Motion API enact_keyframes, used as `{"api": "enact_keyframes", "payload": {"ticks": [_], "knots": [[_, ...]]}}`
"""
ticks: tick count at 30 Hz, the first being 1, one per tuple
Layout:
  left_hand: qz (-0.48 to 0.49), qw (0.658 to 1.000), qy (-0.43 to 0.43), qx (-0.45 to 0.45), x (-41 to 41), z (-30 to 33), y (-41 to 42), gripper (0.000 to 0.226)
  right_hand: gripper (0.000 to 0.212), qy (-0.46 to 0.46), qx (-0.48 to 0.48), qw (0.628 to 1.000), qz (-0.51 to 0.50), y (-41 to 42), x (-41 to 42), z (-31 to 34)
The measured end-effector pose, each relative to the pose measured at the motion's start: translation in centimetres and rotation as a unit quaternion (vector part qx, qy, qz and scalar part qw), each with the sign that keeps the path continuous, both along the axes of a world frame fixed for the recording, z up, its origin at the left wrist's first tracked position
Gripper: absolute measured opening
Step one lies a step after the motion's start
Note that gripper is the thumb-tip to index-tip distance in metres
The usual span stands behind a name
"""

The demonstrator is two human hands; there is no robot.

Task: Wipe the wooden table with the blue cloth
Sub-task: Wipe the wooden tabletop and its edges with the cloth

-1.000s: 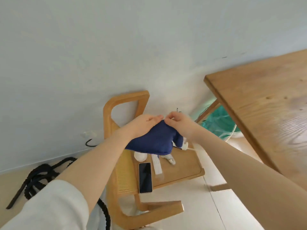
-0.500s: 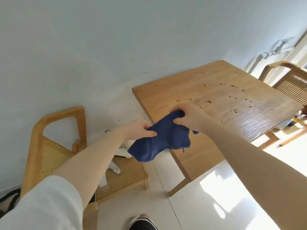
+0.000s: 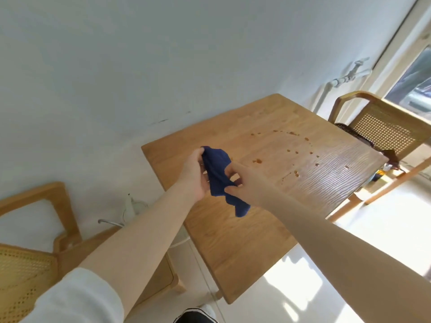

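The dark blue cloth [image 3: 219,176] hangs bunched in the air above the near left part of the wooden table [image 3: 235,248]. My left hand [image 3: 193,174] grips its upper edge from the left. My right hand [image 3: 242,180] pinches its right side between thumb and fingers. A loose corner of the cloth droops below my right hand. Several small brown spots and smears [image 3: 296,155] lie scattered on the tabletop beyond my hands, towards the right end.
A wooden chair with a cane back [image 3: 382,127] stands at the table's far right end, near a window. Another cane chair [image 3: 28,259] stands at the left by the white wall [image 3: 140,66]. Sunlit white floor [image 3: 382,231] lies to the right.
Both hands have carried the cloth from the left chair's seat over to above the table. The view has swung right, so more of the tabletop and its spots show.
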State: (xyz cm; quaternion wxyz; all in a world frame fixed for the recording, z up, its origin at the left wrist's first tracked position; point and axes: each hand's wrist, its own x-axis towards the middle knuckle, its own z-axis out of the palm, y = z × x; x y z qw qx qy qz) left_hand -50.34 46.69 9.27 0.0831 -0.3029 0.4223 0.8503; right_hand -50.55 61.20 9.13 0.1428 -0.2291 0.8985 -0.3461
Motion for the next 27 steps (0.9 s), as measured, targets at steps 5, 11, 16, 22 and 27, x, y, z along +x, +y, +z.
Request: {"api": "enact_keyframes", "payload": {"ticks": [5, 11, 16, 22, 27], "knots": [[-0.037, 0.994, -0.019, -0.103, -2.0, -0.8, 0.9, 0.019, 0.012, -0.201, -0.164, 0.961, -0.092, 0.1, -1.3, -1.9], [0.068, 0.996, 0.023, 0.049, -3.4, -1.4, 2.2, 0.028, 0.045, -0.483, -0.426, 0.701, -0.305, 0.0, -5.2, -4.7], [0.058, 0.976, 0.013, -0.211, -4.2, -2.6, 4.0, 0.028, 0.063, -0.579, -0.541, 0.582, -0.184, 0.5, -8.6, -4.2], [-0.020, 0.857, 0.023, -0.515, -4.7, -5.4, 4.8, 0.035, 0.055, -0.599, -0.446, 0.656, -0.111, 1.2, -12.9, -5.7], [-0.178, 0.822, 0.006, -0.541, -3.6, -7.1, 4.8, 0.037, 0.043, -0.566, -0.289, 0.766, -0.096, -0.1, -13.3, -8.5]]}}
